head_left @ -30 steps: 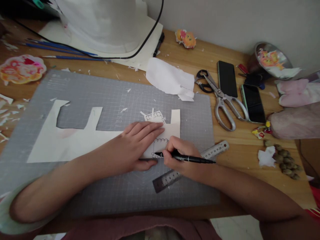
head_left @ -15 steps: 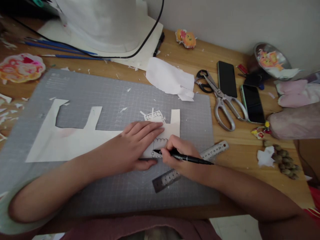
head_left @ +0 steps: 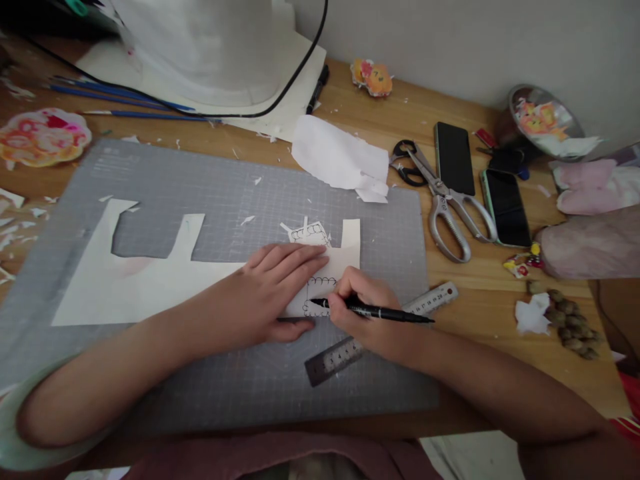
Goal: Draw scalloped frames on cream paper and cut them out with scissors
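A large white sheet of paper (head_left: 150,293) with cut-out notches lies on the grey cutting mat (head_left: 225,387). My left hand (head_left: 280,283) rests flat on its right part, fingers stretched out. In my right hand (head_left: 367,307) is a black marker pen (head_left: 385,312), its tip on the paper inside a drawn box with scalloped lines. A small paper cut-out (head_left: 311,232) with similar scalloped drawing shows just beyond my left fingertips. Under my right hand passes a steel ruler (head_left: 333,360), partly hidden.
Scissors (head_left: 443,200) lie right of the mat, beside two phones (head_left: 454,157). A metal bowl (head_left: 520,100) holds painted paper pieces. A folded white paper (head_left: 340,157) overlaps the mat's far edge. Paintbrushes (head_left: 150,115) and a black cable (head_left: 300,70) are at the back left.
My right hand and the marker tip have shifted slightly right and up along the drawn box. The left hand stays in place on the paper.
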A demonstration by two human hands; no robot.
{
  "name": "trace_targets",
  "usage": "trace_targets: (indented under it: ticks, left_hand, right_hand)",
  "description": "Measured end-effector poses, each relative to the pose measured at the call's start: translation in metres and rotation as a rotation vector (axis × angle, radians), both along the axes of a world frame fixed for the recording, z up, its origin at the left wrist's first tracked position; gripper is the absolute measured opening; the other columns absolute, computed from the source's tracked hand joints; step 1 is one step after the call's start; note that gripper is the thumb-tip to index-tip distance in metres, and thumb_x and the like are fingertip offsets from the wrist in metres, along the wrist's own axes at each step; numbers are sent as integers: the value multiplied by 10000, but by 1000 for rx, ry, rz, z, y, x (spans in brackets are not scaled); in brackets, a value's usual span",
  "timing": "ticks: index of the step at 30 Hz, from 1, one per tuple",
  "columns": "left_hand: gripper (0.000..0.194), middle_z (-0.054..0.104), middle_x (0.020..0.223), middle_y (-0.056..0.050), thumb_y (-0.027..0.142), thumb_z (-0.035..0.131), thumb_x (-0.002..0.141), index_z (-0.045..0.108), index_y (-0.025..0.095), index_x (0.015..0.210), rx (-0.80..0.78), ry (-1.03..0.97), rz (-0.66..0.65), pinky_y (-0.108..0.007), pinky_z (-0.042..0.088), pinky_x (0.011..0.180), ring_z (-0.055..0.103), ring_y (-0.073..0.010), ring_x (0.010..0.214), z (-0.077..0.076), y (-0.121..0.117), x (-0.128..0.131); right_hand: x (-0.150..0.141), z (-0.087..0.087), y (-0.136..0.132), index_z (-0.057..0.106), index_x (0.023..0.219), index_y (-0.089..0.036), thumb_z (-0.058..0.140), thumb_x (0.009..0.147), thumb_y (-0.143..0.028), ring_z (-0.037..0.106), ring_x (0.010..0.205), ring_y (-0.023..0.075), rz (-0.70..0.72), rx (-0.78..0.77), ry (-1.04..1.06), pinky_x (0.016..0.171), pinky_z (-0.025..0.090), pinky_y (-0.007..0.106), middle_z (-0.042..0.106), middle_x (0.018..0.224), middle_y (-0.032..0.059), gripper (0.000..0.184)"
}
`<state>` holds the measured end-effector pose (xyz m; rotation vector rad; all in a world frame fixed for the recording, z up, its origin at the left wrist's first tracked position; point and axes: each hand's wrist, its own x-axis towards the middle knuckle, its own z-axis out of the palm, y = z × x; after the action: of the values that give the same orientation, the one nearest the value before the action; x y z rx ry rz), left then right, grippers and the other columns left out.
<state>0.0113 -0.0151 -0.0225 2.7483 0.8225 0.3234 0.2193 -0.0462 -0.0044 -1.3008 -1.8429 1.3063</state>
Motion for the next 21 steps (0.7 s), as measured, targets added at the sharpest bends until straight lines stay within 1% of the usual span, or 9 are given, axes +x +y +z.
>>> trace_targets:
  ticks: [7,17,21]
  left_hand:
    - [704,460,1408,-193,445,597,818,384,81,1382,-20,-5,-2,-466,394,985,444,-348,1231,-1,0,-1]
    - [693,469,1401,-182,455,604,808,417,89,1365,-28,-39,14,-463,385,1000,443,-353,1235,-3,-1,-1]
    - [699,463,1405,-187,467,594,815,409,82,1369,-14,-18,8,-465,398,974,446,-356,1231,-3,-1,-1]
  right_hand:
    - [-3,-1,1,342,657,-207,546,815,-186,319,498,68,13,23,3,501,284,198,351,557,-87,259]
    - [-5,-2,1,348,668,-205,564,830,-225,331,502,68,4,30,-3,504,290,196,356,561,-85,270]
    - [-5,-3,0,353,674,-204,558,835,-220,331,506,66,-3,38,5,502,287,192,352,565,-84,261]
